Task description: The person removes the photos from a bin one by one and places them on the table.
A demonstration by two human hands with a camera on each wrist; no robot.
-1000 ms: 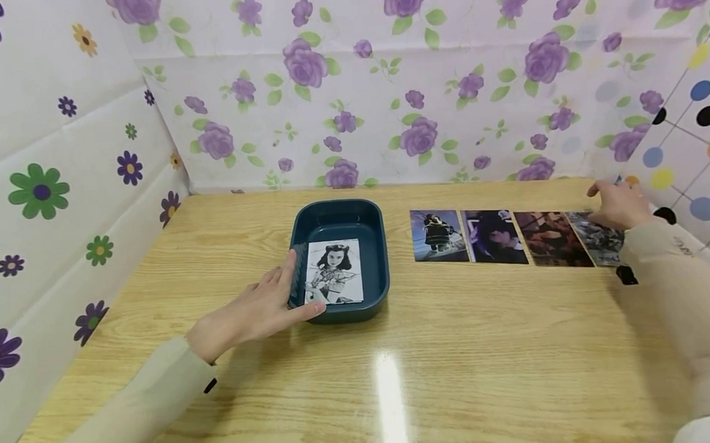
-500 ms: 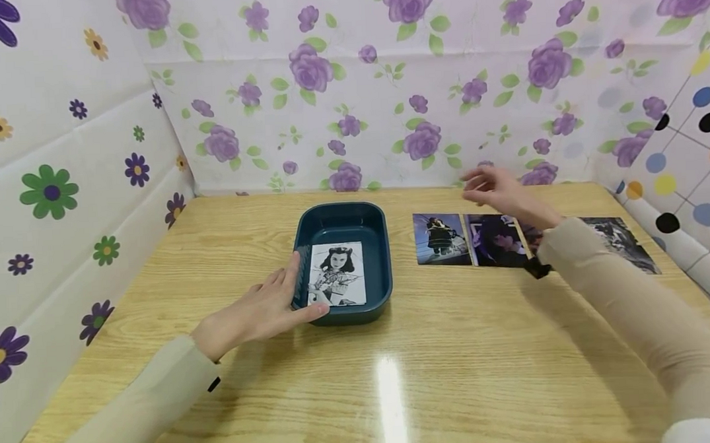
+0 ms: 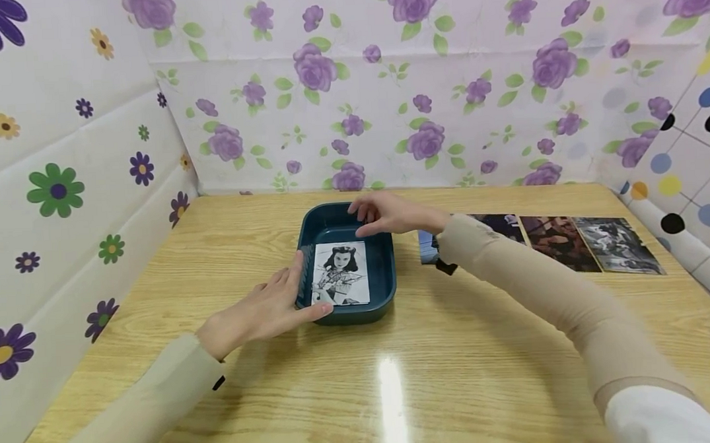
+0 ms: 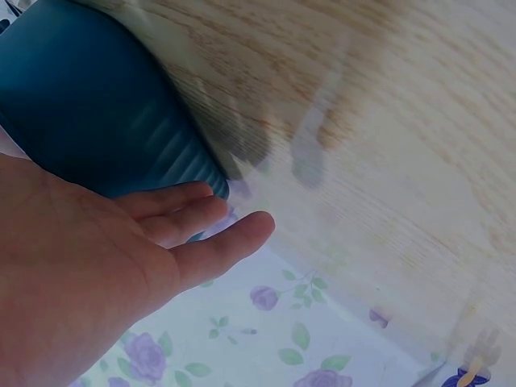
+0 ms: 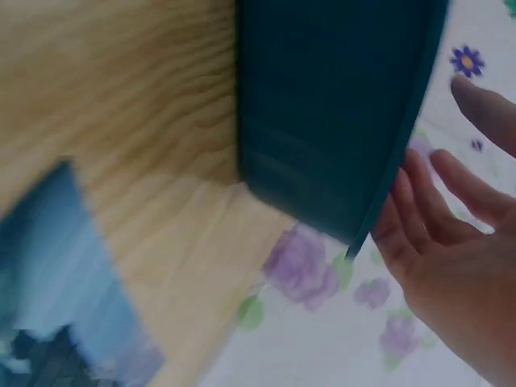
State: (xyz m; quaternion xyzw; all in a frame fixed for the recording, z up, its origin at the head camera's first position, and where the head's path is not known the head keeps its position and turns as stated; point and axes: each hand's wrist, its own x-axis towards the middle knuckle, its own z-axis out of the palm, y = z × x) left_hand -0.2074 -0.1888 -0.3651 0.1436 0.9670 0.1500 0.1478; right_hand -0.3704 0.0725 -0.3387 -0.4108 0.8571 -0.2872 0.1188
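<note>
A dark blue-green rectangular dish [image 3: 384,279] stands on the table with a black-and-white photo card [image 3: 341,275] of a person inside it. My left hand [image 3: 264,316] rests along the dish's left side, fingers straight, thumb by the near rim. The left wrist view shows these fingers beside the ribbed outer wall [image 4: 121,121]. Over the far right part of the dish hovers my right hand [image 3: 395,213], fingers loosely bent, nothing visible between them. In the right wrist view, its fingers appear near the dish's rim; contact is unclear.
Several photo cards lie in a row on the right: a bluish card [image 3: 427,251] and a purple card [image 3: 504,225], both partly behind the right arm, a reddish card [image 3: 558,239] and a grey card [image 3: 618,244]. Patterned cloth walls [image 3: 237,108] enclose the table [image 3: 250,411].
My right hand has swept left from the grey card at the row's right end, past the other cards, to above the dish. The left hand stays at the dish.
</note>
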